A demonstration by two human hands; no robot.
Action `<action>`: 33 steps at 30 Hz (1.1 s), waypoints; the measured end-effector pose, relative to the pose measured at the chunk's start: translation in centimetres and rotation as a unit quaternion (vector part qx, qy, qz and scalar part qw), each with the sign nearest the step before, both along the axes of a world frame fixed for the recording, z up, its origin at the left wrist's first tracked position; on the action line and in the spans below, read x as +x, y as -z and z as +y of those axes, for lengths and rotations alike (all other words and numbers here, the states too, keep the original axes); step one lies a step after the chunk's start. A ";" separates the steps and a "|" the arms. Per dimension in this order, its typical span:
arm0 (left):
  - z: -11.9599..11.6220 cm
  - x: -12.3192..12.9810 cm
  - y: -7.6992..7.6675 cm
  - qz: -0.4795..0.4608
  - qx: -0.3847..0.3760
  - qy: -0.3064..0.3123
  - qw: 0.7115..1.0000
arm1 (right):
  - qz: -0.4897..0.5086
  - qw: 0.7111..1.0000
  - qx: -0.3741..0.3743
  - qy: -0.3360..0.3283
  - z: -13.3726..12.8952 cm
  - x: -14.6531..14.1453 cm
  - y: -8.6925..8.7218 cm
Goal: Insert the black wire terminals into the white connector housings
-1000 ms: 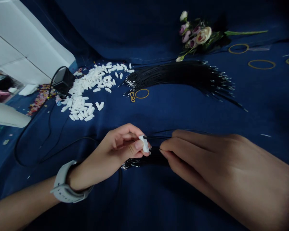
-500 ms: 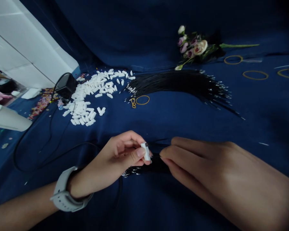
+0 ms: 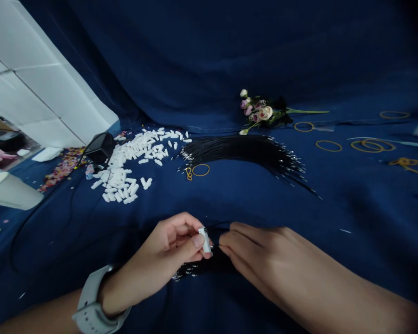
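Observation:
My left hand (image 3: 183, 241) pinches a white connector housing (image 3: 205, 240) between thumb and fingers, with a few black wires at its upper end. Just to its right, my right hand (image 3: 254, 248) is closed on a thin black wire (image 3: 215, 246); the wire's silvery tip points at the side of the housing. Whether the tip is inside it, I cannot tell. Under both hands lies a bundle of black wires (image 3: 209, 266) with metal tips, partly hidden by them.
A larger bundle of black wires (image 3: 237, 147) lies beyond my hands. To its left spreads a pile of white housings (image 3: 139, 148) beside a black box (image 3: 100, 147). Artificial flowers (image 3: 261, 112), rubber bands (image 3: 329, 146) and a white cup (image 3: 12, 190) lie or stand farther out.
The view has tilted up and shifted right, so more rubber bands show at the right. The wire's metal tip now shows between my right fingers and the housing. Both grips stay.

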State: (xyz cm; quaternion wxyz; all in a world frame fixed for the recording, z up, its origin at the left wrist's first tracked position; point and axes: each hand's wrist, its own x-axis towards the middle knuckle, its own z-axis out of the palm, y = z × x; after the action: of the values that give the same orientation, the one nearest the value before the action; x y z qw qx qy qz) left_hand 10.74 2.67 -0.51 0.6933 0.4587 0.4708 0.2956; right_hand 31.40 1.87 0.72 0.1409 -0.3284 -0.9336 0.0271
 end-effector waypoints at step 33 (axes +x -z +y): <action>0.6 -0.3 -0.7 0.044 0.076 -0.074 0.993 | -0.027 0.987 0.146 0.059 3.2 4.0 -3.1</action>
State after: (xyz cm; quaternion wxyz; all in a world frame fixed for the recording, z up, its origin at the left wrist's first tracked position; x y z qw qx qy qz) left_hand 10.41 3.30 0.20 0.6112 0.4862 0.5098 0.3607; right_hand 35.37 5.03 3.86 0.1633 -0.3598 -0.9099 -0.1264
